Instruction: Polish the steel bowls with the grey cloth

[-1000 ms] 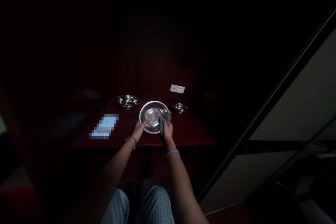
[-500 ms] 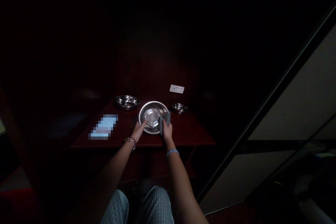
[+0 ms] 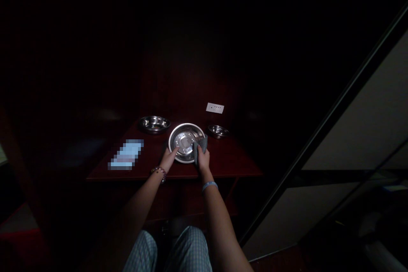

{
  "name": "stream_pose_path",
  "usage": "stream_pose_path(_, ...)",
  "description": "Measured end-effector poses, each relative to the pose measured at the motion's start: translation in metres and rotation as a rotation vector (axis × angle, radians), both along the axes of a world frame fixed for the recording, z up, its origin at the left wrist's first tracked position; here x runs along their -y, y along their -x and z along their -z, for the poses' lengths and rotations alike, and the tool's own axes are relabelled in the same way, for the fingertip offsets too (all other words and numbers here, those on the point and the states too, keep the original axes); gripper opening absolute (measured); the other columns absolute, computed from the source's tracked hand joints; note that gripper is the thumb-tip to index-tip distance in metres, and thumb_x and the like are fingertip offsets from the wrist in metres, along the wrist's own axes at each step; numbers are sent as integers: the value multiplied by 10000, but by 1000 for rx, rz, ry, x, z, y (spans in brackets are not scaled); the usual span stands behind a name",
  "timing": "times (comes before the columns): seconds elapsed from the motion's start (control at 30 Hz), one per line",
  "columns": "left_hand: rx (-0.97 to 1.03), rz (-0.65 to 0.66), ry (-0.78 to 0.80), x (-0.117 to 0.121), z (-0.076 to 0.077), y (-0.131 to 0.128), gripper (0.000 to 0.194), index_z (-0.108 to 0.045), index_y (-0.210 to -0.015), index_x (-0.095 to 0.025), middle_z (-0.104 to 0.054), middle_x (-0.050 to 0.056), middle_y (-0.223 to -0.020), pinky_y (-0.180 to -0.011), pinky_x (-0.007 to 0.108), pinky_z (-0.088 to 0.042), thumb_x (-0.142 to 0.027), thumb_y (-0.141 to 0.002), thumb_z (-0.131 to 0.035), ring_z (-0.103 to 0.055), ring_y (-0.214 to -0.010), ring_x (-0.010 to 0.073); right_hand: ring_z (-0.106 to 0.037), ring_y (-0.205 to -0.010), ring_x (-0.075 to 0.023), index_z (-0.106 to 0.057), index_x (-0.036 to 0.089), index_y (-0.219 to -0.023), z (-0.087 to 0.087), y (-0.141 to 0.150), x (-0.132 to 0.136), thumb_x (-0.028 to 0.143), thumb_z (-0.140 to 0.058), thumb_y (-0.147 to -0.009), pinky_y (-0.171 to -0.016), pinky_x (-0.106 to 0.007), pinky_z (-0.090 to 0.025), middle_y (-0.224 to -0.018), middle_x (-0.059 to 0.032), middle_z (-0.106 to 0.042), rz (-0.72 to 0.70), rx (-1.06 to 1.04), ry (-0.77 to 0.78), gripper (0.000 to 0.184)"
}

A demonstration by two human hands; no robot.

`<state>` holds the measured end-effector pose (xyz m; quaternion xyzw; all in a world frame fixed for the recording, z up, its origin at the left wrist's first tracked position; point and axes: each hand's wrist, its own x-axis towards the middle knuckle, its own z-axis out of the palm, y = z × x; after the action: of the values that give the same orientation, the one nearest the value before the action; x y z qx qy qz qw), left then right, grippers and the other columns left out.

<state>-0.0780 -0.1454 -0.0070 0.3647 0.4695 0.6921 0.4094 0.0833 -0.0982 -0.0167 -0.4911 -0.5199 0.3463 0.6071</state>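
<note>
A shiny steel bowl [image 3: 185,141] is held tilted toward me above the dark red desk, its inside showing. My left hand [image 3: 168,160] grips its lower left rim, thumb over the inside and fingers hidden behind. On the right side, my right hand [image 3: 203,158] is closed on a grey cloth [image 3: 200,144] folded over the rim, pinching cloth and bowl wall together. Behind to the left stands a wider steel bowl [image 3: 154,124]; a smaller steel bowl [image 3: 218,131] stands behind to the right.
The dark red desk [image 3: 236,163] ends in a front edge just above my knees. A blurred-out bright rectangle [image 3: 126,155] lies on its left part. A white socket plate [image 3: 215,108] is on the back wall. At right runs a slanted dark panel edge [image 3: 318,123].
</note>
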Motion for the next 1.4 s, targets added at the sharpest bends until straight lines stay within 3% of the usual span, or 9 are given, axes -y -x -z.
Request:
stream_pose_path(0.63, 37, 10, 3, -1, 1, 0, 292, -732, -1177, -156, -792, 138, -1242, -1225, 434, -425, -152, -889, -691, -699, -1279, 275, -790, -1027, -283, -806, 148, -1025, -4, 0, 4, 406, -644, -896, -913, -339, -602, -1068, -140, -839, 6, -4, 3, 331)
stream_pose_path(0.97, 11, 8, 2, 1, 0, 1, 346, -730, -1186, -124, -787, 179, -1227, -1195, 476, -457, -225, -856, -749, -694, -1288, 348, -789, -1043, -286, -808, 151, -1028, -6, 1, 5, 389, -653, -894, -929, -349, -602, -1073, -136, -840, 12, -17, 5, 314)
stream_pose_path(1.23, 11, 0, 19, 3, -4, -1, 307, -713, -1199, -136, -771, 161, -1303, -1198, 427, -460, -166, -895, -690, -693, -1297, 289, -794, -1030, -285, -805, 156, -1036, -5, 1, 3, 395, -641, -898, -926, -352, -602, -1077, -138, -839, 15, -3, 21, 322)
stream_pose_path(1.4, -8, -1, 42, 3, -4, -1, 331, -719, -1226, -138, -789, 151, -1250, -1202, 425, -452, -171, -898, -684, -692, -1299, 278, -791, -1018, -274, -805, 155, -1019, -6, 2, 5, 377, -641, -895, -940, -350, -596, -1066, -133, -839, 18, -16, 24, 303)
